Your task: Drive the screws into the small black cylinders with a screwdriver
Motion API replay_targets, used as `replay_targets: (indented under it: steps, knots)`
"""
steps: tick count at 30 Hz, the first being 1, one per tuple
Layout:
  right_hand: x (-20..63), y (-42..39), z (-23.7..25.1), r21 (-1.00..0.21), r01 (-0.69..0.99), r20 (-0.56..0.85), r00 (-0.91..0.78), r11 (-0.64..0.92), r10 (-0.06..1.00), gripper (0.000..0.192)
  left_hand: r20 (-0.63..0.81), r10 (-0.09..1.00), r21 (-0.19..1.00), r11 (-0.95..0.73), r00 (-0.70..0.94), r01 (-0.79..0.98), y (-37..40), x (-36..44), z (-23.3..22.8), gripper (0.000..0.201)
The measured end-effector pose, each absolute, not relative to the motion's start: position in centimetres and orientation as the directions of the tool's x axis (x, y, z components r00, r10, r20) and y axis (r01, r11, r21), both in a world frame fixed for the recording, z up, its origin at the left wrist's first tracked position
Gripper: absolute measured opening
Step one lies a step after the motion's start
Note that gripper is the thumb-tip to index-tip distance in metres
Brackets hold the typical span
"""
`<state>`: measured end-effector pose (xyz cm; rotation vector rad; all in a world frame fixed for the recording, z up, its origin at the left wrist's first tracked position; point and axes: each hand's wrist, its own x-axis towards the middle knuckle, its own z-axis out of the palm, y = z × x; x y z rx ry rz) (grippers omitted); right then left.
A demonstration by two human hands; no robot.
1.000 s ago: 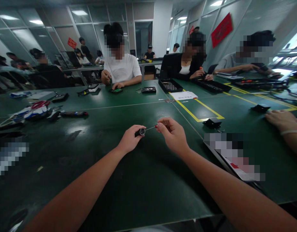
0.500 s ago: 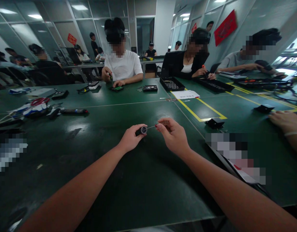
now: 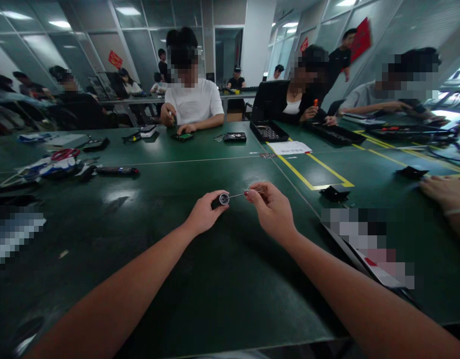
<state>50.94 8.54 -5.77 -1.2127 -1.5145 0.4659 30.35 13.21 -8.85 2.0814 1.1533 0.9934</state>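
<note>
Above green table (image 3: 147,239), near yellow line (image 3: 308,174): my left hand (image 3: 203,215) pinches small round black part (image 3: 221,200). My right hand (image 3: 272,212) pinches thin screwdriver (image 3: 244,193), tip at part. Part looks light, hard, slippery; hold by sides.

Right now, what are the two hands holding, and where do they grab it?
The left hand pinches a small round black part by its side. The right hand holds a thin screwdriver by its handle end.
</note>
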Motion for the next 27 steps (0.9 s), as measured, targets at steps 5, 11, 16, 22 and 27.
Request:
replay_targets:
  steps: [5, 11, 16, 22, 27]
  knots:
    - [50.9, 8.2, -5.4, -0.797, 0.469, 0.466, 0.080, 0.379, 0.881, 0.022, 0.341, 0.869, 0.744, -0.483, 0.359, 0.463, 13.3, 30.4, -8.9, 0.037]
    - [50.8, 7.5, -5.1, -0.777, 0.424, 0.480, -0.081, 0.466, 0.874, 0.020, 0.346, 0.868, 0.738, -0.486, 0.356, 0.467, 13.2, 30.5, -8.9, 0.037]
    - [50.3, 7.2, -4.8, -0.732, 0.531, 0.519, 0.028, 0.427, 0.855, 0.037, 0.343, 0.862, 0.721, -0.496, 0.372, 0.484, 13.2, 30.4, -8.9, 0.036]
    - [50.2, 7.0, -4.6, -0.634, 0.622, 0.567, -0.029, 0.459, 0.823, 0.030, 0.350, 0.857, 0.709, -0.506, 0.378, 0.492, 13.3, 30.2, -9.1, 0.036]
    - [50.3, 7.0, -4.5, -0.637, 0.645, 0.511, -0.056, 0.422, 0.857, 0.032, 0.335, 0.867, 0.711, -0.489, 0.369, 0.505, 13.1, 30.4, -8.8, 0.036]
